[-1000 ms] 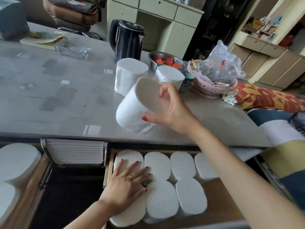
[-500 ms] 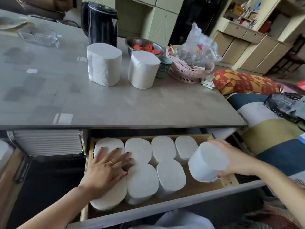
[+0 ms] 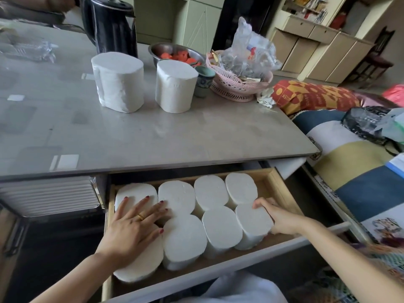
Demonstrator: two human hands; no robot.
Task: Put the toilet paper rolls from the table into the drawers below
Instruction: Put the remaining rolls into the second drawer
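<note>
The open wooden drawer below the grey table holds several white toilet paper rolls standing on end in two rows. My right hand grips the front-right roll from its right side as it stands in the drawer. My left hand lies flat, fingers spread, on top of the leftmost rolls. On the tabletop two more rolls stand upright: a wider one and a narrower one to its right.
A black kettle, a steel bowl of red pieces, a small cup and a pink basket with plastic bags stand behind the rolls. A colourful striped cloth lies to the right. A ribbed white panel sits left of the drawer.
My right hand carried a roll from the tabletop down into the drawer and set it at the front right. My left hand stayed pressed on the left rolls.
</note>
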